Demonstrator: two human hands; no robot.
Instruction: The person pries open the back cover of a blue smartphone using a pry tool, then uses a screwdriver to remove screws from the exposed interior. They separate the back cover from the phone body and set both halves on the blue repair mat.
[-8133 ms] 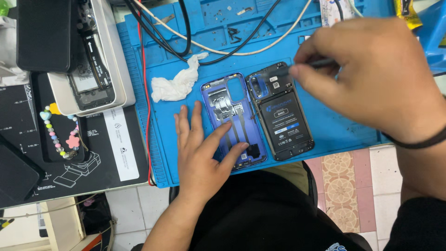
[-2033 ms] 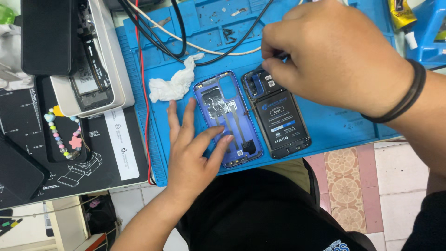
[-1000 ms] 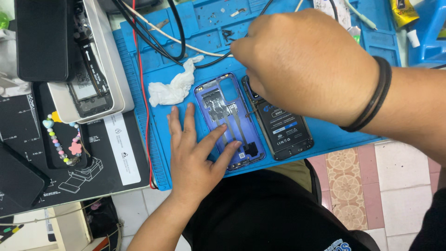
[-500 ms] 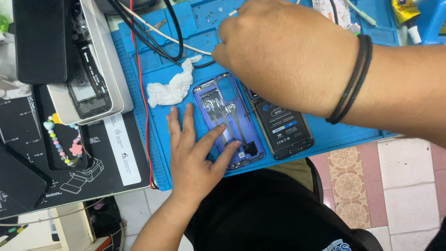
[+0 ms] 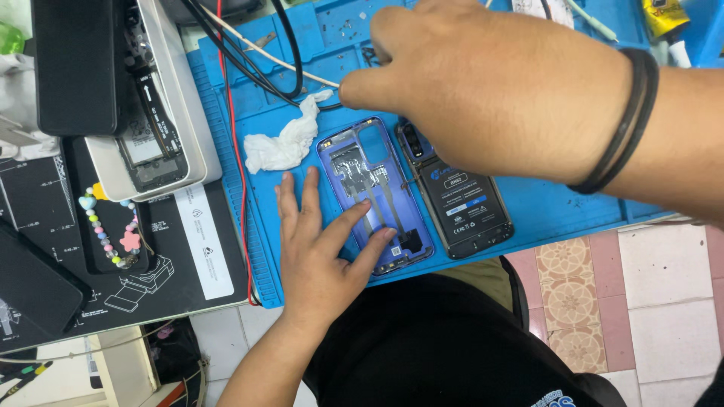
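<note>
The left hand lies flat and spread, two fingertips pressing the glossy purple phone back cover at the centre of the frame, gripping nothing. The right hand hangs across the upper middle, knuckles up and fingers curled under; whether it grips anything cannot be told. A black cord bracelet circles its wrist. Just right of the cover lies the opened phone body, its black battery exposed. Both rest on a ribbed blue silicone repair mat. A crumpled white tissue sits to the cover's upper left, beside glossy black cables.
</note>
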